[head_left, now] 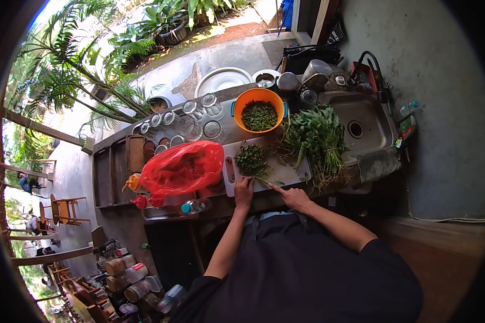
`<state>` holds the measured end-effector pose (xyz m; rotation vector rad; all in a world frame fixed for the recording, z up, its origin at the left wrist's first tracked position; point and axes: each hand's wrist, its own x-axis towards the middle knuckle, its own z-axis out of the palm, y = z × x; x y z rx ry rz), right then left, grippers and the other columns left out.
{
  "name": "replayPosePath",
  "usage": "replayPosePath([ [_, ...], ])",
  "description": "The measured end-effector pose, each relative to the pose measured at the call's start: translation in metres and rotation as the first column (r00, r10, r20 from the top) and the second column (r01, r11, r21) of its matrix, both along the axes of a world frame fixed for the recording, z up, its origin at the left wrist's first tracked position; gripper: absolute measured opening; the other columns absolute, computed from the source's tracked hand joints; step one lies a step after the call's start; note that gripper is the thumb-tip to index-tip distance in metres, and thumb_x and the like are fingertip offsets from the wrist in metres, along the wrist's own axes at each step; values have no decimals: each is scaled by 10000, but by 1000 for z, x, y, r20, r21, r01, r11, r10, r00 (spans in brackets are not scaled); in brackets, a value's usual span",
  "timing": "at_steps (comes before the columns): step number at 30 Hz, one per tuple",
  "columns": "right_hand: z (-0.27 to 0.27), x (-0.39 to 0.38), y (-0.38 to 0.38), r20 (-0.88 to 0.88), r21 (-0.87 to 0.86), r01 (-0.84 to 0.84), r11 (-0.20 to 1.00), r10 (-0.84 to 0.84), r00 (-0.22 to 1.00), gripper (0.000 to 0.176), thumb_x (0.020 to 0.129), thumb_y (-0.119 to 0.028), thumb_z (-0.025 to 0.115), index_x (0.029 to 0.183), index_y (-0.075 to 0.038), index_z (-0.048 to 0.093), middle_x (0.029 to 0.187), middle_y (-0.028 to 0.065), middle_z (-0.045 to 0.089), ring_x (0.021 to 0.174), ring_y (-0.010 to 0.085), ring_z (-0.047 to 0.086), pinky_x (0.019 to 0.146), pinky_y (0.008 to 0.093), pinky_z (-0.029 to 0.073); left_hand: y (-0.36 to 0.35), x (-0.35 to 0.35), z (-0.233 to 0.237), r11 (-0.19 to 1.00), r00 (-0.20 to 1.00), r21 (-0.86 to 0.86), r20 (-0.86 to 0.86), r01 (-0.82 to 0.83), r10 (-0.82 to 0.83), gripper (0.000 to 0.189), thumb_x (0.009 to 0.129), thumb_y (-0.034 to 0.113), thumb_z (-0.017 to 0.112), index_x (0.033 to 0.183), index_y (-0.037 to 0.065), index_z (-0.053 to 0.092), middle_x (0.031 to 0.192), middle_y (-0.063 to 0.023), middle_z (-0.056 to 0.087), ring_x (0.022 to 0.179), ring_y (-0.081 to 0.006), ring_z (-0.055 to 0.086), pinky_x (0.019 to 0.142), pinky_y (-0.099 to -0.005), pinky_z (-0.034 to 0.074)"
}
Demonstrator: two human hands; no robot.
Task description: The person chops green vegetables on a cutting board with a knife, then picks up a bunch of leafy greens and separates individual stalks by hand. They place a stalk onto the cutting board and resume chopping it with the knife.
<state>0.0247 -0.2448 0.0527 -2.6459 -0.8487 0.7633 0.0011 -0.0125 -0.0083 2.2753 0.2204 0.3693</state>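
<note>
My left hand (244,191) is closed at the near edge of the white cutting board (293,171), its fingers bent around a few green stems (262,182). Just beyond those fingers lies a heap of chopped greens (251,159). To the right, my right hand (295,198) is closed with its index finger stretched toward the stems; what it grips is too small and hidden to make out. A large bunch of leafy greens (319,134) with stems and roots lies at the board's right side. Behind the board, an orange pot (243,98) holds more chopped greens.
A red plastic bag (183,169) lies left of the board, with a clear bottle (195,206) near it. Several upturned glasses (212,131) stand behind the bag. On the right is a metal sink (380,137); metal pots (317,72) stand at the back.
</note>
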Motion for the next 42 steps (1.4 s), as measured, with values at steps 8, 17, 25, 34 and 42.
replayPosePath([
  [8,22,9,8,-28,34,-23,999,24,999,719,949,-188,484,1553,-418,171,752,212,657,700,412,665,710,541,545,-1,-1,0,996,997,60,35,61,-63,116,848,53,683,953,7,695,920,-141,635,891,-329,640,778,-410,510],
  [17,32,18,9,-45,-13,-79,997,78,996,684,964,-207,482,1553,-402,196,840,217,671,767,400,674,731,528,542,-1,1,2,998,998,-3,22,55,-55,102,842,32,677,938,1,694,904,-150,624,874,-337,630,767,-414,509],
  [25,29,13,16,-31,-17,-71,997,71,997,706,957,-178,467,1558,-403,172,805,209,671,742,398,673,729,525,542,-1,1,0,999,998,-9,27,49,-49,112,843,50,689,949,17,702,908,-141,638,869,-324,648,765,-402,511],
  [34,-19,9,20,33,45,-35,998,34,999,766,949,-161,454,1549,-469,91,802,221,671,714,416,675,685,551,547,0,0,-1,999,999,-8,30,42,-41,105,833,33,682,936,23,700,905,-140,637,871,-339,637,763,-412,511],
  [42,-14,3,5,17,16,-29,999,29,999,756,972,-197,477,1548,-465,67,744,222,654,678,427,657,663,555,540,-2,1,3,1000,1000,8,8,0,0,94,841,64,688,925,29,710,898,-136,652,873,-326,650,768,-407,515],
])
